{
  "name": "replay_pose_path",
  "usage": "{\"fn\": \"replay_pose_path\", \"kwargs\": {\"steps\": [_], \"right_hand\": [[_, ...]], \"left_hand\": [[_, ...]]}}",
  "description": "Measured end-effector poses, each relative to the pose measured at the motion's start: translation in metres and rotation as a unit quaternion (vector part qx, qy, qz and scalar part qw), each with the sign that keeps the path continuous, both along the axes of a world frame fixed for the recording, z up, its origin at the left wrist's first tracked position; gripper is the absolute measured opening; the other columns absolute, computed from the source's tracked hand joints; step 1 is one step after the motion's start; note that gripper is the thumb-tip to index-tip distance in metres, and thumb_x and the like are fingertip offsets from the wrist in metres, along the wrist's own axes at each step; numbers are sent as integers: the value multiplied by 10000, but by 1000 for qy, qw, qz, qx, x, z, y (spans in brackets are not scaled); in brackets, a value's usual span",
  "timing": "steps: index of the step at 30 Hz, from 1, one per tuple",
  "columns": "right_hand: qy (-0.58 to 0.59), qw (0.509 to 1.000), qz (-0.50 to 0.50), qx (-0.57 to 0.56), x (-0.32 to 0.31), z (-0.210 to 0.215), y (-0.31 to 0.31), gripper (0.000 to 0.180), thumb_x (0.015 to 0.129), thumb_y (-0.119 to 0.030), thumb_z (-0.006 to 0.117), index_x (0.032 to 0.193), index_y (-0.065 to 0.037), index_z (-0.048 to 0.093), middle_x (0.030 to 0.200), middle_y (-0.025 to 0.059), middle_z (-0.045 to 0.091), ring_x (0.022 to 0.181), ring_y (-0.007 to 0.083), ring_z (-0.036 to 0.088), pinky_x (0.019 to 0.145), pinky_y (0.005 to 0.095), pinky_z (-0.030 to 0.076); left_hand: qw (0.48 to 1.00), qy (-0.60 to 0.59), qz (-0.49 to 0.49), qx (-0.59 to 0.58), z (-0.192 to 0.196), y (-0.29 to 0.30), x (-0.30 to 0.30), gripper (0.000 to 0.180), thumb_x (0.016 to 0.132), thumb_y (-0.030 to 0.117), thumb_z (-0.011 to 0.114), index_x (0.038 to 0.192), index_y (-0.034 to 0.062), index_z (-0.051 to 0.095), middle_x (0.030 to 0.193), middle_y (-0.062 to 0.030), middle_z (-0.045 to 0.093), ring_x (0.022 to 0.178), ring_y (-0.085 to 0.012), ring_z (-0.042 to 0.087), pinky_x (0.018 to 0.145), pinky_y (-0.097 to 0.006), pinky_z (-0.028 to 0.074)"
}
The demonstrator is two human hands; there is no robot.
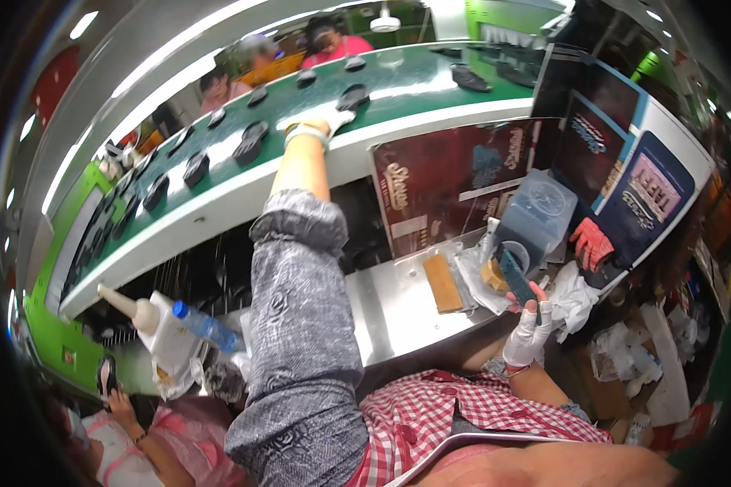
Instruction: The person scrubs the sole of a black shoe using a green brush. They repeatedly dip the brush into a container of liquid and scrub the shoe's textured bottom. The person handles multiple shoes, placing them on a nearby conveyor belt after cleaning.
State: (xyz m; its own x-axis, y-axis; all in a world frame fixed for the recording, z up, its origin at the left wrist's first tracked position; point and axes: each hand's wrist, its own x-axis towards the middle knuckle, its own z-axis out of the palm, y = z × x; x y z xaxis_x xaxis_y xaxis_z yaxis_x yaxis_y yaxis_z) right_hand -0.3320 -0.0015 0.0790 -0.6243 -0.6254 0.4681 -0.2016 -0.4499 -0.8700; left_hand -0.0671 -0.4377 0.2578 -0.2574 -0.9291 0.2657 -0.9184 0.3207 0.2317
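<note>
Over glossy green belt point(414, 79), left hand point(330, 123), curved dark shoe part point(353, 98) alongside

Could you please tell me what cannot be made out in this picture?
In the head view:
Left hand: too small and blurred to tell whether its fingertips touch the black sole.
Dark strip: lower end hidden by the right hand.
Translucent tub: cloudy wall obscures any contents.
Lower-left co-worker: lower body cut off by the bottom edge.
</note>
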Motion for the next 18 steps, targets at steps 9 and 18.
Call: {"fn": "replay_pose_path", "kwargs": {"steps": [9, 18], "right_hand": [[23, 1000, -16, -5, 6, -5, -10, 381, 962, -267, 419, 1212, 16, 473, 939, 108, 618, 771, 124, 568, 655, 234, 427], [13, 996, 37, -80, 13, -14, -25, 320, 965, -140, 412, 1252, 1, 427, 1270, 175, 452, 899, 247, 578, 679, 289, 491]], "left_hand": [[888, 446, -43, -101, 6, 69, 26, 397, 792, 344, 640, 1056, 49, 606, 879, -42, 589, 741, -122, 518, 649, -249, 455], [865, 409, -178, -228, -136, 366, 11, 569, 627, 113, 763, 1156, 37, 567, 1208, -222, 487, 1095, -352, 512, 890, -383, 439]]}}
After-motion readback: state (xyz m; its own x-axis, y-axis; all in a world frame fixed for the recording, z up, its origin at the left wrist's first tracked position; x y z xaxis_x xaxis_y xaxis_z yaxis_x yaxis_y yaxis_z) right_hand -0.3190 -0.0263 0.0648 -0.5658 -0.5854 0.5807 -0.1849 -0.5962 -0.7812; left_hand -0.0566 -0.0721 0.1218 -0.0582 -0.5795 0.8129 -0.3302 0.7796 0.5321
